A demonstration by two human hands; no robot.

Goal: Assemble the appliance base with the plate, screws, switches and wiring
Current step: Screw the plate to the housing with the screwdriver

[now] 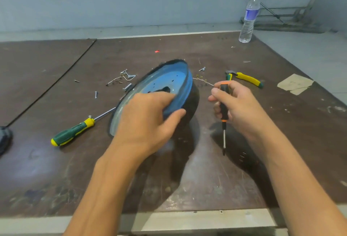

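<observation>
The round appliance base (169, 81), black outside and blue inside, stands tilted on its edge at the middle of the table. My left hand (148, 117) grips its near rim, thumb outside and fingers inside. My right hand (238, 104) holds a small orange-and-black screwdriver (223, 108), tip pointing down just above the table, to the right of the base. Loose screws and metal clips (124, 80) lie left of the base. Thin wiring with small terminals (201, 80) lies behind it on the right.
A green-and-yellow screwdriver (73, 132) lies at the left, its shaft pointing toward the base. Yellow-handled pliers (246, 79) lie at the right. A water bottle (249, 18) stands at the back right corner. A black cord (50, 87) crosses the left side; taped paper (294, 83) far right.
</observation>
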